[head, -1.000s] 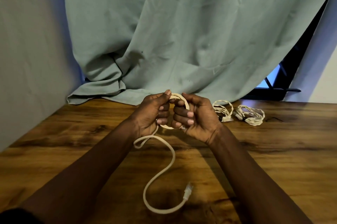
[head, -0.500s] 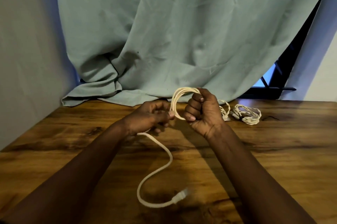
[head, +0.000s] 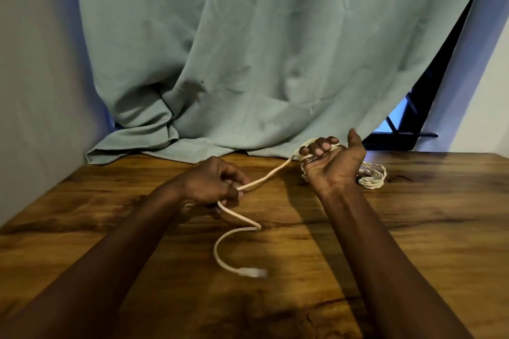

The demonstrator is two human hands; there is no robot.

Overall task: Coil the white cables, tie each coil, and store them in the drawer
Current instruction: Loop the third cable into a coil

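A white cable (head: pixel 264 177) runs between my two hands above the wooden table (head: pixel 413 228). My right hand (head: pixel 333 165), palm towards me, has its fingers curled round the coiled loops of this cable. My left hand (head: pixel 214 187) pinches the loose stretch a little to the left and nearer to me. From there the cable's tail curves down over the table and ends in a white plug (head: pixel 252 272). A finished white coil (head: pixel 371 176) lies on the table just behind my right hand, partly hidden by it. No drawer is in view.
A pale green curtain (head: pixel 248 63) hangs across the back and bunches onto the table's far edge. A grey wall stands on the left. A dark window frame (head: pixel 407 134) shows at the back right.
My hands have drawn apart: the right one moved right and turned palm up with the loops, the left pulled the cable out to the left. The tail on the table got shorter.
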